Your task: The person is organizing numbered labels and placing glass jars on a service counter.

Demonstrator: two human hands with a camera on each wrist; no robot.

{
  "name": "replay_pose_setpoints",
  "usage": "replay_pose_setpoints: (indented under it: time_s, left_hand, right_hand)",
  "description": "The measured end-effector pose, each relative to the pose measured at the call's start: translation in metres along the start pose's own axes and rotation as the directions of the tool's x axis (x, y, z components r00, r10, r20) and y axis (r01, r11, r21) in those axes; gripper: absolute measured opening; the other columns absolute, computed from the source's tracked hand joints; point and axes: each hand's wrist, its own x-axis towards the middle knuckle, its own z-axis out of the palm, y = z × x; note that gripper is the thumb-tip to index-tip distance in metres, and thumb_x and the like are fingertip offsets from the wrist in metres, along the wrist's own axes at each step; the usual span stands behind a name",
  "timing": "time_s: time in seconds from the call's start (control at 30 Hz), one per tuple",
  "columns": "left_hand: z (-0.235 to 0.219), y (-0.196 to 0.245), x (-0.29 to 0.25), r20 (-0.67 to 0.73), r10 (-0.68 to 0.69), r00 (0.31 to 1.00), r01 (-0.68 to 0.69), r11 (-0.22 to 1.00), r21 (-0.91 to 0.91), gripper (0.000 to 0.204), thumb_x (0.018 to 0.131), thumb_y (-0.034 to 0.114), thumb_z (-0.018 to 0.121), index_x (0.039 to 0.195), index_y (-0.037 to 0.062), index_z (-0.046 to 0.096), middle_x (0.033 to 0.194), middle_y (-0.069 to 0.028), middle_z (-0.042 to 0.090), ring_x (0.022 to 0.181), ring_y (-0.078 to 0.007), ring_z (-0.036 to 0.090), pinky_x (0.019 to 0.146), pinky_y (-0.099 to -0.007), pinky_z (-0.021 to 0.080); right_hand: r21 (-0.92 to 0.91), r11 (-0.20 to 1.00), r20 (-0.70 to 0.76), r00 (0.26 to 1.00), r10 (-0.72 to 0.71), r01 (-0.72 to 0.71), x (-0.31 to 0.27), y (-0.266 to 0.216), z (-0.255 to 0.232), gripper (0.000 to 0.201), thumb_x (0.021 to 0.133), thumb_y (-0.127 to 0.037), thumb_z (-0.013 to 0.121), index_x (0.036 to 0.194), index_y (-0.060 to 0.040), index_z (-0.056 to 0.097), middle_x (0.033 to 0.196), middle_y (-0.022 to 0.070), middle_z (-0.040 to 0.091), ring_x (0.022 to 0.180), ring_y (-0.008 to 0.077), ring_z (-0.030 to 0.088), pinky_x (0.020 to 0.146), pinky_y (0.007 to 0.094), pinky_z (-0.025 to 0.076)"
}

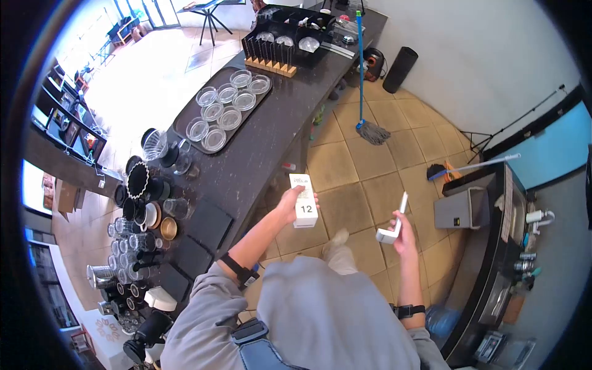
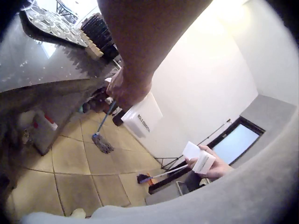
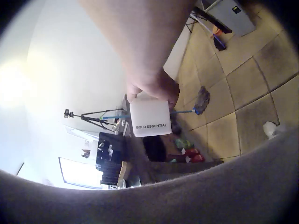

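Observation:
My left hand [image 1: 288, 203] grips a tall white carton [image 1: 305, 217] marked "12", above the floor beside the dark counter. Dark lettering shows on one face of that carton in the left wrist view. Out to the right, my right hand [image 1: 404, 235] holds a white L-shaped box piece [image 1: 387, 235], with a thin panel rising from a short block. In the right wrist view, a face of this piece [image 3: 149, 117] carries printed words ending in "ESSENTIAL". The two white things are apart.
The counter [image 1: 271, 132] bears a tray [image 1: 176, 123] of clear round dishes, a wooden-based rack [image 1: 270, 66], and many cups and glasses. A mop [image 1: 372, 132] leans ahead. To the right stand a grey bin [image 1: 453, 211] and a dark counter with a tap [image 1: 539, 216].

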Motion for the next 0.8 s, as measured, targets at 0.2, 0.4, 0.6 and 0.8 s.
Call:
replay_pose_setpoints:
  time_s: [0.2, 0.4, 0.6, 0.8]
  left_hand:
    - [0.012, 0.073, 0.067, -0.135, 0.139, 0.981, -0.145, 0.989, -0.033, 0.031, 0.102, 0.025, 0.042, 0.121, 0.0017, 0.049, 0.098, -0.0171, 0.065, 0.082, -0.0290, 0.067, 0.075, -0.0461, 0.059]
    - [0.038, 0.129, 0.107, -0.233, 0.262, 0.936, -0.296, 0.947, -0.124, 0.029, 0.103, 0.023, 0.041, 0.121, 0.0008, 0.045, 0.097, -0.0181, 0.063, 0.080, -0.0320, 0.067, 0.070, -0.0479, 0.060]
    - [0.057, 0.168, 0.138, -0.387, 0.352, 0.852, -0.434, 0.889, -0.145, 0.031, 0.103, 0.023, 0.041, 0.123, 0.0005, 0.040, 0.095, -0.0217, 0.063, 0.075, -0.0331, 0.068, 0.064, -0.0462, 0.061]
    - [0.054, 0.206, 0.190, -0.489, 0.481, 0.727, -0.578, 0.814, -0.058, 0.029, 0.103, 0.025, 0.042, 0.120, 0.0031, 0.036, 0.092, -0.0204, 0.061, 0.074, -0.0361, 0.069, 0.060, -0.0486, 0.061]
  right_hand:
    - [-0.341, 0.933, 0.193, 0.963, 0.188, -0.114, 0.131, -0.025, 0.080, 0.027, 0.082, -0.027, 0.078, 0.096, -0.0138, 0.059, 0.075, -0.0036, 0.053, 0.064, 0.0085, 0.052, 0.055, 0.0259, 0.045]
    - [-0.466, 0.881, 0.392, 0.875, 0.284, -0.078, 0.258, -0.043, 0.202, 0.032, 0.084, -0.027, 0.075, 0.103, -0.0090, 0.058, 0.081, -0.0016, 0.054, 0.070, 0.0092, 0.052, 0.062, 0.0277, 0.046]
    - [-0.786, 0.598, 0.456, 0.800, 0.390, 0.156, 0.322, -0.066, 0.322, 0.052, 0.081, -0.029, 0.076, 0.119, -0.0027, 0.051, 0.099, 0.0058, 0.059, 0.090, 0.0138, 0.056, 0.077, 0.0297, 0.047]
    - [-0.761, 0.396, 0.637, 0.708, 0.304, 0.514, 0.374, -0.024, 0.407, 0.065, 0.075, -0.034, 0.079, 0.118, 0.0035, 0.049, 0.102, 0.0139, 0.066, 0.092, 0.0239, 0.064, 0.082, 0.0354, 0.051]
